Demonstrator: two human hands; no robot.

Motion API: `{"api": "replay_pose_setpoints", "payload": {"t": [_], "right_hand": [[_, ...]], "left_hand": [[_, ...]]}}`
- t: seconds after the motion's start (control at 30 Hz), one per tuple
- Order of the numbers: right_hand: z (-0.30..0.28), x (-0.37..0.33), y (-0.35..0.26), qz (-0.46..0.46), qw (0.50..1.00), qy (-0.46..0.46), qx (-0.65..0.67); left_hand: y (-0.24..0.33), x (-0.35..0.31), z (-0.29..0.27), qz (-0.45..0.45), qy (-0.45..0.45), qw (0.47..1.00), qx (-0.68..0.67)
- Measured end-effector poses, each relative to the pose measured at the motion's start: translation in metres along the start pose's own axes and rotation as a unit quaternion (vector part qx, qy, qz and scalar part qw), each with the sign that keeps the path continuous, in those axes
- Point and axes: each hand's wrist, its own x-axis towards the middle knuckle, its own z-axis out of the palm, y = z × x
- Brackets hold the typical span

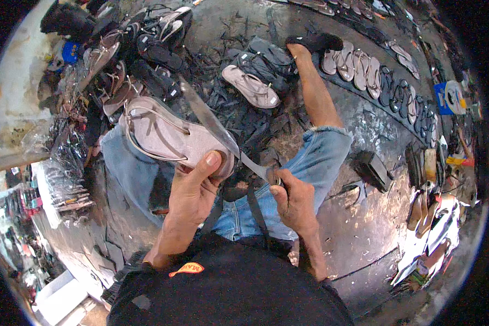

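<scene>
My left hand is closed round the heel end of a pale pinkish-grey sandal, thumb on the footbed. Thin straps cross the sandal's toe half, which points up and left over my left knee. In my right hand is the handle of a knife with a long, curved grey blade. The blade runs up and left along the sandal's right edge, against or very near its heel side. My fingers hide most of the handle.
Ahead lie a pale sandal and dark sandals among black scraps. More sandals are heaped at the far left. A row of pale and dark sandals runs along the right. A dark block sits right of my knee.
</scene>
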Motion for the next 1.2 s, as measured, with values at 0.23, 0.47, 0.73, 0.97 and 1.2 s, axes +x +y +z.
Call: {"api": "replay_pose_setpoints", "payload": {"t": [0.23,0.47,0.73,0.97,1.2], "right_hand": [[-0.03,0.034,-0.018,-0.007,0.982,-0.188,0.004],[0.067,0.045,0.014,0.081,0.958,-0.002,0.274],[-0.065,0.017,0.084,0.303,0.757,0.328,0.477],[-0.101,-0.008,0.098,0.204,0.718,0.462,0.478],[-0.06,0.009,0.067,0.223,0.73,0.341,0.548]], "left_hand": [[-0.014,-0.008,-0.024,-0.001,-0.007,0.994,0.108],[0.007,-0.027,-0.029,-0.064,-0.037,0.932,0.356],[0.182,0.135,-0.046,0.216,0.061,0.974,-0.005],[-0.137,0.262,-0.057,0.025,0.291,0.875,0.387],[-0.206,0.29,0.034,-0.067,0.436,0.721,0.535]]}}
